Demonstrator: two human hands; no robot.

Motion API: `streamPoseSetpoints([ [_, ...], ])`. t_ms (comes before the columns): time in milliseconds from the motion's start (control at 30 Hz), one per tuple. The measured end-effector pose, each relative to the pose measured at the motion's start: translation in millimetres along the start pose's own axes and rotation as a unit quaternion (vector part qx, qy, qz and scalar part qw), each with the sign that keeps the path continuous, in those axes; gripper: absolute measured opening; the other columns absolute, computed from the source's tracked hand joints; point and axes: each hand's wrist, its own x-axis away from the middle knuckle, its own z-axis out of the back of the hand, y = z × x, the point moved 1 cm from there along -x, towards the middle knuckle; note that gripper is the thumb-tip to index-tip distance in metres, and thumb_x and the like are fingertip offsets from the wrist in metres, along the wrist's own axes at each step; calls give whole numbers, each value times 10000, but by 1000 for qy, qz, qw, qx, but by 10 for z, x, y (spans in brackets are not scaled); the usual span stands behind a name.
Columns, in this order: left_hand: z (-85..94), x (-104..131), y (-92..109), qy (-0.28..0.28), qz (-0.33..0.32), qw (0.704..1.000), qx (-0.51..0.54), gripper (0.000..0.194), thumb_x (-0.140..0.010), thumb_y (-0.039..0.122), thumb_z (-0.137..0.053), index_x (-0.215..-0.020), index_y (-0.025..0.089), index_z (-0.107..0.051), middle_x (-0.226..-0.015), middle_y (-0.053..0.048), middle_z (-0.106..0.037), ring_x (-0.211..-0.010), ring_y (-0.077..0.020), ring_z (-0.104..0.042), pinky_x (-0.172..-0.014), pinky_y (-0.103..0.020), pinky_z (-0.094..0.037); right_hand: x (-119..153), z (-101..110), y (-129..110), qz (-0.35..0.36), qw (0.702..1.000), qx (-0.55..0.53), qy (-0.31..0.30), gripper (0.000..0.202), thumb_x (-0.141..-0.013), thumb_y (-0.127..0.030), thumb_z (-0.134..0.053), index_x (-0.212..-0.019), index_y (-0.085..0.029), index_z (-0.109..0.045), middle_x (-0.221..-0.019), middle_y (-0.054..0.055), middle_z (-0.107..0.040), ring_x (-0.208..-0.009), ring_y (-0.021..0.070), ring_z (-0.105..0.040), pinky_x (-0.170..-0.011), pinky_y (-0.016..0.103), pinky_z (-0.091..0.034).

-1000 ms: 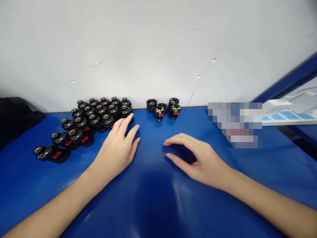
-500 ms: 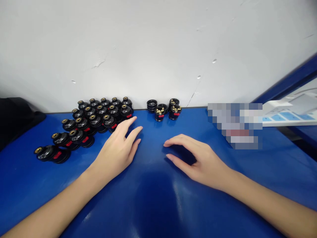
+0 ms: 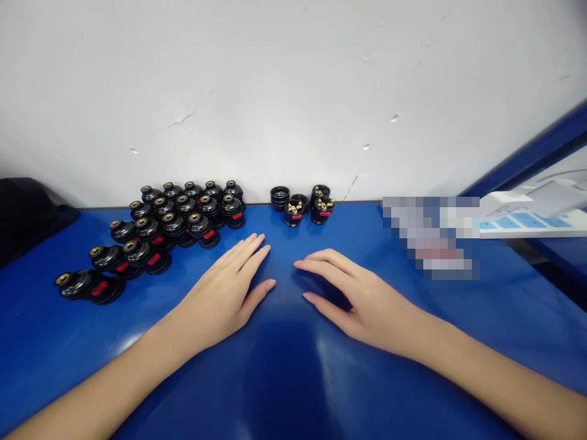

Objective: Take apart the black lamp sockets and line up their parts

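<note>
The glossy blue bench point(image 3: 293, 379) fills the foreground, and both bare hands are low over its middle. The left hand point(image 3: 222, 296) is palm down and empty, its fingers extended together and its thumb slightly apart. The right hand point(image 3: 371, 299) is also empty, its fingers and thumb curved with a gap between them. The two hands are apart, thumbs facing each other; whether either one touches the bench surface is unclear.

Beyond and to the left of the left hand, the black domed housings point(image 3: 148, 256) stand close together in slanting rows on the bench, with brass collars on top and red tabs showing on several. The left hand is near the closest ones at its fingertips. To the far right lies a pixelated object point(image 3: 431, 235), its details hidden, and just beside it is a white item with blue panels point(image 3: 527, 221).

Farther back, near the wall, are open black cups point(image 3: 322, 212) with brass contacts inside, two showing red tabs, and beside them black ridged rings point(image 3: 279, 198). A dark cloth point(image 3: 34, 214) lies at the left edge. Behind everything rises the scuffed white wall point(image 3: 275, 91), with a blue bar point(image 3: 536, 150) slanting at the right.
</note>
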Motion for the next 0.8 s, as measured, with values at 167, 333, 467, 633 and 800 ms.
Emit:
streamPoseSetpoints([
  [167, -57, 17, -17, 0, 2, 1000, 5, 596, -1138, 434, -479, -1624, 90, -455, -1709, -231, -455, -1609, -323, -445, -1309, -543, -442, -63, 86, -73, 50, 993, 110, -3, 413, -1084, -227, -573, -1479, -106, -583, -1414, 215, -673, -1252, 325, -718, -1034, 498, -663],
  [333, -84, 7, -8, -3, 1, 1000, 3, 599, -1139, 422, -471, -1623, 69, -451, -1706, -245, -452, -1624, -329, -415, -1318, -558, -423, -173, 123, -26, 70, 979, 191, 25, 531, -1065, -245, -614, -1534, -5, -549, -1588, 307, -567, -1467, 422, -589, -1165, 591, -577],
  [467, -73, -9, -1, -7, 1, 1000, 1, 593, -1137, 413, -476, -1615, 63, -462, -1703, -247, -457, -1636, -339, -389, -1335, -589, -382, -343, 104, 79, 92, 966, 233, 65, 496, -1078, -148, -524, -1533, 48, -544, -1632, 327, -525, -1542, 415, -517, -1211, 598, -536],
  [633, -65, -6, -19, -7, 10, 1000, 13, 599, -1127, 422, -492, -1617, 79, -464, -1717, -252, -435, -1644, -357, -369, -1339, -630, -351, -587, 71, 157, 108, 945, 296, 88, 510, -1063, -118, -530, -1533, 79, -544, -1607, 333, -553, -1516, 450, -539, -1271, 718, -405],
  [800, -66, 6, -29, -13, 18, 1000, 6, 621, -1127, 433, -488, -1614, 49, -458, -1729, -273, -402, -1646, -363, -365, -1337, -619, -357, -716, 45, 175, 106, 940, 316, 76, 496, -1063, -138, -533, -1492, 108, -576, -1519, 348, -630, -1451, 454, -605, -1268, 731, -399],
])
